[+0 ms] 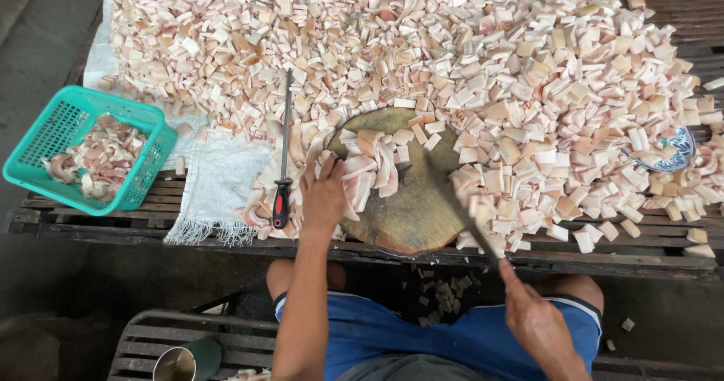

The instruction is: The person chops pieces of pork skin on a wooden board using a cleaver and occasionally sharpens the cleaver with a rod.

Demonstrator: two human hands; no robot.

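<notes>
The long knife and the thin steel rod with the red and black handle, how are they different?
The long knife is held in the right hand, slanting over the round wooden chopping block; the thin steel rod lies untouched beside the left hand. The knife's blade looks wider; the rod is narrow. Both are long metal tools.

A teal plastic basket (83, 149), part-filled with pale pink scraps, was set at the left end of the slatted wooden worktop (136, 226). A white woven sack cloth (219, 189) with a frayed edge was spread just beside it. A sharpening steel (283, 151) with a red-and-black handle was laid on the cloth's right edge. A blue-patterned dish (675, 151) was half buried far right. A metal cup (181, 362) was stood on a low slatted bench (226, 339) bottom left.
</notes>
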